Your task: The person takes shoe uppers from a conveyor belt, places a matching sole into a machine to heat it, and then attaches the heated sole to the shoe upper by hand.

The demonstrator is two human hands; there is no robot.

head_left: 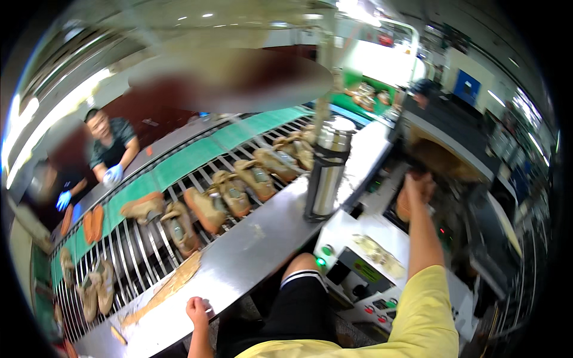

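My left hand (199, 311), its fingers curled, is over the front edge of a metal table (256, 244). A small pale spot shows at the fingers, but what they hold, if anything, is too small to make out. My right arm stretches into a white machine (340, 232) on the right. There my right hand (419, 187) is closed at a tan shoe with an orange-brown sole (403, 206); the fingertips are dark and partly hidden. On the roller conveyor beyond the table lie several tan shoes, among them one nearby shoe (205, 210).
A steel thermos (329, 170) stands on the table beside the machine. Torn brown paper (170, 286) lies along the table's conveyor side. Across a green belt (173, 171) a person (112, 143) in blue gloves works; another person is at far left. A dark hinged part (486, 238) flanks the machine.
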